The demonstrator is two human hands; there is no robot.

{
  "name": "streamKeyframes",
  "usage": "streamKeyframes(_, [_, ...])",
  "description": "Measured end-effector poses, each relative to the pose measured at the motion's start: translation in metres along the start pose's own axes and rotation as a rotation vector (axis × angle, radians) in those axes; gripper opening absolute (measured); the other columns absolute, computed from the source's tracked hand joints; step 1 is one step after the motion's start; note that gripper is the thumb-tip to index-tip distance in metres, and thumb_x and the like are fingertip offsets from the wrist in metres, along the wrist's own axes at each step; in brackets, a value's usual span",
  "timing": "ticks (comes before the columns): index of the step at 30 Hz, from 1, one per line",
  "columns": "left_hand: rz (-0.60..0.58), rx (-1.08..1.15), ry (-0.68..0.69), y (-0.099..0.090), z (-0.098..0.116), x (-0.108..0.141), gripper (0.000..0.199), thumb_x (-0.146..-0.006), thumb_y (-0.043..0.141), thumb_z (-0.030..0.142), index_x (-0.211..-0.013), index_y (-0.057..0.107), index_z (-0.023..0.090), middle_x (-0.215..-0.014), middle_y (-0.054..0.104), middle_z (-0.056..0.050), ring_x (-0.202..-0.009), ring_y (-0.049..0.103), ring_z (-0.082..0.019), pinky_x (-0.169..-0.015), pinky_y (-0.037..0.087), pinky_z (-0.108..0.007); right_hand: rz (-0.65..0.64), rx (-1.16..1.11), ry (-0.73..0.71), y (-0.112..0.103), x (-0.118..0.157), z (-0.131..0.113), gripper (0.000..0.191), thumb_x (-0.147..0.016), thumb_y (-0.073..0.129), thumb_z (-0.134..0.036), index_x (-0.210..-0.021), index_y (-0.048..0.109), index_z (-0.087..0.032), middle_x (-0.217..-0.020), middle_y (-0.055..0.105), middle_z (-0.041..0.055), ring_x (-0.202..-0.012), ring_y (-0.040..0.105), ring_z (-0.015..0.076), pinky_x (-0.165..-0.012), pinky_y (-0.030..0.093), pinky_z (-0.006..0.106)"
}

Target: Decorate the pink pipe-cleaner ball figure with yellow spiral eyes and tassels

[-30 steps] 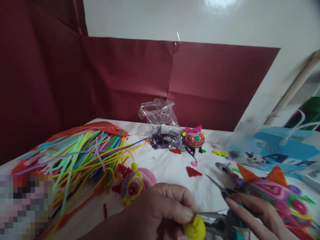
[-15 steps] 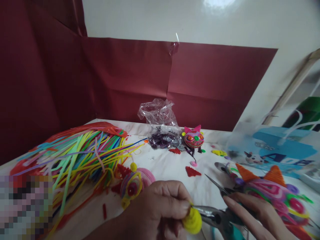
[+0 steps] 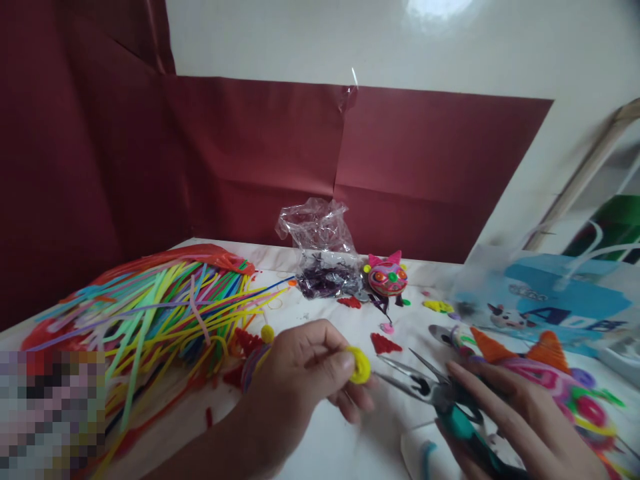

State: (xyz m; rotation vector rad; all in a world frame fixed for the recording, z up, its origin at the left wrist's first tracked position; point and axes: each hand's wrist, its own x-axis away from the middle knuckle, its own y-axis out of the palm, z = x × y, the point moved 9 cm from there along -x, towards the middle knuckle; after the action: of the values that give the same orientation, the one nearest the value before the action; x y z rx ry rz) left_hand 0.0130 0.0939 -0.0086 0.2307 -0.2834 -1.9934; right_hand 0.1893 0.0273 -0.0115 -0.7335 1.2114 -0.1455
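Between thumb and fingers, my left hand (image 3: 305, 373) pinches a small yellow coil (image 3: 359, 365) that looks wound from pipe cleaner. My right hand (image 3: 520, 420) is wrapped around green-handled needle-nose pliers (image 3: 445, 397). Their jaws are parted, with the tips close to the coil's right side. Scissors (image 3: 430, 367) lie behind the pliers, partly hidden by my right hand. A colourful figure with a yellow ball (image 3: 267, 334) is mostly covered by my left hand. Right of my right hand sits a pink and green figure with orange ears (image 3: 547, 353).
A heap of coloured pipe cleaners (image 3: 165, 300) covers the left of the table. At the back are a clear plastic bag (image 3: 325, 260) with dark contents and a small pink-eared figure (image 3: 387, 275). Red triangles (image 3: 385, 344) lie mid-table; a blue-printed bag (image 3: 565, 293) stands right.
The yellow coil has risen and moved left with my left hand, away from the pliers. The plier jaws, earlier at the coil, have come apart and lifted slightly.
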Motion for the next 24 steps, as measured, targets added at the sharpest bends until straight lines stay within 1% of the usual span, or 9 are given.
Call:
streamKeyframes(3, [0.058,-0.109,0.057,-0.009,0.01,-0.003,0.013,-0.077,0.056,0.017,-0.065,0.059,0.013,-0.055,0.065,-0.002,-0.046,0.056,-0.009,-0.046,0.041,-0.019,-0.055,0.023,0.044,0.001,-0.005,0.018,0.052,-0.085,0.046,-0.027,-0.136,0.039,-0.022,-0.106,0.055,0.014,-0.085,0.058,0.03,-0.06,0.049,0.039])
streamKeyframes(6, [0.075,-0.126,0.08,-0.011,0.015,-0.003,0.013,-0.076,0.056,0.015,-0.063,0.059,0.013,-0.057,0.065,-0.002,-0.045,0.057,-0.009,-0.044,0.042,-0.019,-0.152,0.078,0.088,0.006,-0.007,0.039,0.046,-0.085,0.046,-0.032,-0.129,0.049,-0.017,-0.103,0.058,0.015,-0.082,0.06,0.0306,-0.058,0.051,0.04])
streamKeyframes(8, [0.071,-0.133,0.085,-0.01,0.017,-0.002,0.013,-0.075,0.056,0.014,-0.062,0.059,0.012,-0.056,0.065,-0.001,-0.044,0.056,-0.008,-0.043,0.041,-0.018,-0.272,0.142,0.082,0.017,-0.006,0.047,0.044,-0.082,0.051,-0.031,-0.122,0.056,-0.015,-0.102,0.06,0.0161,-0.082,0.061,0.032,-0.059,0.052,0.042])
streamKeyframes(10, [0.061,-0.158,0.087,-0.008,0.017,-0.002,0.014,-0.075,0.056,0.013,-0.062,0.06,0.012,-0.051,0.062,0.0,-0.042,0.054,-0.007,-0.043,0.041,-0.017,-0.442,0.184,0.092,0.035,-0.003,0.051,0.044,-0.074,0.059,-0.023,-0.118,0.06,-0.015,-0.101,0.061,0.0158,-0.084,0.061,0.0331,-0.063,0.053,0.044])
streamKeyframes(13, [0.063,-0.196,0.082,-0.007,0.017,-0.002,0.012,-0.075,0.057,0.014,-0.063,0.06,0.013,-0.051,0.062,0.0,-0.042,0.054,-0.007,-0.044,0.041,-0.017,-0.73,0.118,0.132,0.07,0.002,0.042,0.054,-0.067,0.061,-0.013,-0.121,0.06,-0.018,-0.102,0.061,0.0138,-0.093,0.059,0.0322,-0.076,0.05,0.046])
streamKeyframes(15, [0.067,-0.206,0.081,-0.007,0.016,-0.001,0.011,-0.075,0.058,0.014,-0.064,0.06,0.013,-0.054,0.064,-0.001,-0.044,0.055,-0.008,-0.044,0.04,-0.017,-0.869,0.058,0.151,0.09,0.003,0.029,0.057,-0.068,0.06,-0.013,-0.124,0.057,-0.017,-0.104,0.06,0.0141,-0.099,0.056,0.0323,-0.084,0.046,0.047])
streamKeyframes(19, [0.07,-0.2,0.09,-0.007,0.017,0.001,0.01,-0.075,0.058,0.018,-0.067,0.061,0.013,-0.056,0.064,-0.001,-0.044,0.055,-0.008,-0.043,0.041,-0.018,-0.932,0.008,0.129,0.115,-0.002,0.006,0.054,-0.069,0.06,-0.017,-0.123,0.057,-0.017,-0.105,0.06,0.0151,-0.098,0.056,0.032,-0.082,0.046,0.045])
streamKeyframes(22, [0.064,-0.196,0.096,-0.007,0.016,0.001,0.01,-0.074,0.059,0.02,-0.068,0.06,0.013,-0.056,0.064,-0.001,-0.043,0.055,-0.008,-0.044,0.041,-0.018,-0.959,-0.015,0.131,0.132,0.002,-0.002,0.051,-0.07,0.061,-0.025,-0.121,0.057,-0.018,-0.106,0.059,0.0153,-0.099,0.056,0.032,-0.082,0.046,0.044])
streamKeyframes(24, [0.052,-0.199,0.098,-0.005,0.015,0.001,0.01,-0.074,0.059,0.021,-0.068,0.06,0.013,-0.056,0.064,-0.001,-0.043,0.055,-0.008,-0.043,0.041,-0.018,-0.984,-0.02,0.147,0.141,0.006,-0.005,0.045,-0.071,0.061,-0.031,-0.114,0.06,-0.017,-0.102,0.06,0.0153,-0.095,0.058,0.0319,-0.08,0.046,0.043])
